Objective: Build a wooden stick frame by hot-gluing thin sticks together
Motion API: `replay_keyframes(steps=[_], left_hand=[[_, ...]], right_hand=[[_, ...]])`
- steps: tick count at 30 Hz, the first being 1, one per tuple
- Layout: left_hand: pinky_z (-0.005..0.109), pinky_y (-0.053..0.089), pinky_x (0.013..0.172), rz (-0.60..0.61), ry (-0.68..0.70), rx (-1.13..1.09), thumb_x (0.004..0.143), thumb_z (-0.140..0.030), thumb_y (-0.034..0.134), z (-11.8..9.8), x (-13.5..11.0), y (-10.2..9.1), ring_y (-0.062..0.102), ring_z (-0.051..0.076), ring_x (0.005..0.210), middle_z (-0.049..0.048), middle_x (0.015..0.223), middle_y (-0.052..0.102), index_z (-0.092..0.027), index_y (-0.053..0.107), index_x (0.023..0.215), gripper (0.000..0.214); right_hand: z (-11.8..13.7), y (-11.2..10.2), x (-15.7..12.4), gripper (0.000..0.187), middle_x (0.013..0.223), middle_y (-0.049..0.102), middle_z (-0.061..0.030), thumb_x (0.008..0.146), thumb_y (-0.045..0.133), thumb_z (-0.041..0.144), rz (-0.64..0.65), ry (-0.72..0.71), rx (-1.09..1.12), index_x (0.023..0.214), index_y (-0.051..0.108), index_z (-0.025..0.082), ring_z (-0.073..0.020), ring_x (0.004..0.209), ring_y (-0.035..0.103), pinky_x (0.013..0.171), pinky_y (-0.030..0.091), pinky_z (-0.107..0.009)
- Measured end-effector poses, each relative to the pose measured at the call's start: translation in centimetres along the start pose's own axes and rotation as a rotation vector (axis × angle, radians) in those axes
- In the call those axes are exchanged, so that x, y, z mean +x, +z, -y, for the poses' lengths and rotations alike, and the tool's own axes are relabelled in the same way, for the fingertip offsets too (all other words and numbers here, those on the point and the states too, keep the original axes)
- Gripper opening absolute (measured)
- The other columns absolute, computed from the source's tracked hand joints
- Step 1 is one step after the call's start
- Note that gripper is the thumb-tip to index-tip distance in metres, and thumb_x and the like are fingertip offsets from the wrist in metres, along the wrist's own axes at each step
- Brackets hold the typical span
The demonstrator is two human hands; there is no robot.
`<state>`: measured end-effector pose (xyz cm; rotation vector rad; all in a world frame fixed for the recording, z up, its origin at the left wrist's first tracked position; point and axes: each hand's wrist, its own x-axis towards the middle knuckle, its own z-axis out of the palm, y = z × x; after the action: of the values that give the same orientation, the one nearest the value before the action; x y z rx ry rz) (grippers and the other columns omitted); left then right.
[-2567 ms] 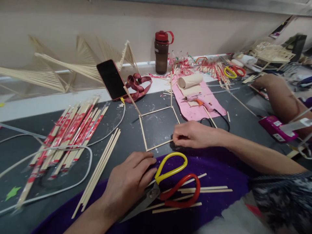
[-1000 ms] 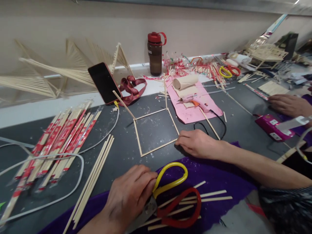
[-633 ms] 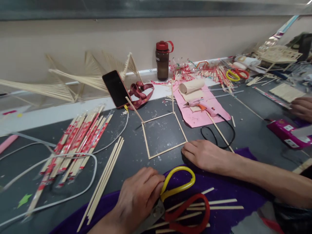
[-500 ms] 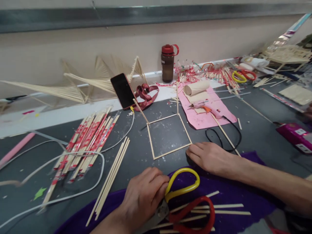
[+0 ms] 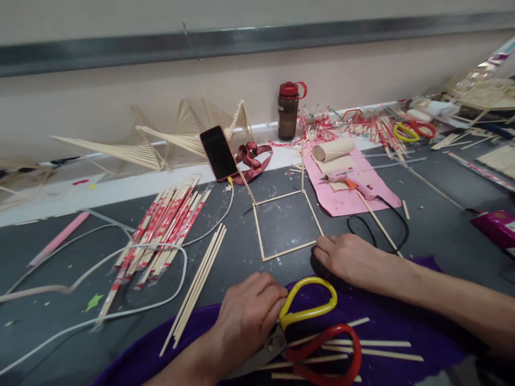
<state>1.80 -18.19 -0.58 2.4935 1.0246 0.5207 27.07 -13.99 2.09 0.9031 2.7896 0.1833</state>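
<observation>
Hands [image 5: 251, 316] flat beside scissors [image 5: 309, 327].

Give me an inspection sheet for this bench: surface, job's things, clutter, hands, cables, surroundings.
Surface: dark grey table, speckled with pale flecks; purple cloth at the near edge.
Job's things: square stick frame flat on the table, two sticks rising from its far corners; scissors with one yellow and one red loop lying on the cloth over cut sticks.
Clutter: wrapped chopsticks, bare sticks, glue gun on a pink mat, wrappers along the far edge.
Hands: left hand rests against the yellow loop; right hand touches the frame's near right corner.
Cables: white cable looped at left; black cord from the glue gun.
Surroundings: phone, brown bottle, stick model against the wall.
</observation>
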Motion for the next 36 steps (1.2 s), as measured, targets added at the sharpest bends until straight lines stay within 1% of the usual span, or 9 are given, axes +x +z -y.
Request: replay_keyframes(steps=[5,9,13,19,22,25,30,33,36], left_hand=[[0.023,0.043,0.063,0.011,-0.005,0.036,0.089,-0.024,0.047,-0.3,0.3,-0.3,0.056,0.012,0.072,0.0002,0.079,0.063,-0.022,0.064,0.09,0.017],[0.023,0.044,0.065,0.037,-0.02,0.057,0.09,-0.025,0.045,-0.5,0.3,-0.5,0.057,0.012,0.075,0.0004,0.081,0.063,-0.022,0.063,0.091,0.018],[0.023,0.042,0.064,0.051,-0.021,0.084,0.091,-0.026,0.043,-0.6,0.2,-0.5,0.056,0.012,0.075,0.0009,0.081,0.062,-0.021,0.063,0.09,0.021],[0.024,0.042,0.064,0.034,-0.003,0.117,0.091,-0.028,0.042,-0.6,-0.1,-0.1,0.055,0.012,0.075,0.0015,0.079,0.061,-0.02,0.063,0.088,0.022],[0.024,0.041,0.063,0.008,0.004,0.116,0.09,-0.027,0.044,-0.5,-0.2,0.0,0.055,0.012,0.074,0.0013,0.08,0.061,-0.02,0.063,0.088,0.02],[0.024,0.041,0.064,-0.003,0.013,0.095,0.09,-0.026,0.044,-0.4,-0.3,0.0,0.056,0.012,0.075,0.0009,0.081,0.061,-0.021,0.062,0.089,0.019],[0.024,0.042,0.065,0.011,0.019,0.062,0.091,-0.026,0.044,-0.2,-0.3,0.0,0.056,0.012,0.077,0.0011,0.081,0.061,-0.021,0.062,0.09,0.019],[0.024,0.041,0.064,0.013,0.017,0.058,0.091,-0.027,0.044,-0.2,-0.3,0.0,0.056,0.012,0.076,0.001,0.081,0.062,-0.021,0.062,0.09,0.019],[0.024,0.041,0.063,0.017,0.001,0.04,0.09,-0.026,0.044,-0.2,-0.2,-0.1,0.056,0.013,0.075,0.0012,0.082,0.062,-0.021,0.062,0.089,0.018]], right_hand=[[0.4,0.1,0.3,0.01,0.078,0.057,-0.0065,0.08,0.05,0.006,-0.01,-0.007,-0.08,0.085,0.052,0.015,-0.0179,0.061,0.055,0.046,0.03,-0.027],[0.1,0.5,0.4,0.013,0.076,0.056,-0.0059,0.078,0.05,0.004,-0.023,-0.001,-0.095,0.084,0.052,0.015,-0.017,0.057,0.054,0.044,0.024,-0.028],[-0.3,1.7,0.1,0.011,0.075,0.056,-0.0047,0.081,0.048,0.006,-0.11,0.029,-0.057,0.084,0.052,0.015,-0.0138,0.052,0.051,0.044,0.021,-0.028],[-1.1,3.0,-0.4,0.012,0.074,0.056,-0.0041,0.084,0.045,0.01,-0.238,0.098,0.024,0.081,0.055,0.014,-0.0109,0.053,0.047,0.048,0.024,-0.026],[-2.3,2.1,-0.4,0.012,0.073,0.055,-0.0033,0.08,0.045,0.009,-0.31,0.175,0.085,0.078,0.055,0.015,-0.011,0.057,0.049,0.052,0.029,-0.024],[-3.5,0.3,0.1,0.012,0.072,0.055,-0.0011,0.075,0.045,0.008,-0.403,0.256,0.209,0.077,0.054,0.017,-0.0105,0.059,0.05,0.054,0.032,-0.022],[-3.6,-2.9,3.5,0.009,0.068,0.057,0.0003,0.077,0.045,0.014,-0.526,0.401,0.335,0.077,0.053,0.018,-0.0103,0.057,0.05,0.054,0.033,-0.021],[-3.6,-4.0,7.0,0.013,0.075,0.06,-0.0028,0.076,0.044,0.012,-0.486,0.414,0.299,0.08,0.055,0.016,-0.0118,0.062,0.053,0.055,0.034,-0.022],[-4.9,-5.2,10.5,0.02,0.091,0.062,-0.0113,0.081,0.041,0.012,-0.416,0.433,0.133,0.093,0.057,0.011,-0.0162,0.072,0.057,0.056,0.033,-0.024]])
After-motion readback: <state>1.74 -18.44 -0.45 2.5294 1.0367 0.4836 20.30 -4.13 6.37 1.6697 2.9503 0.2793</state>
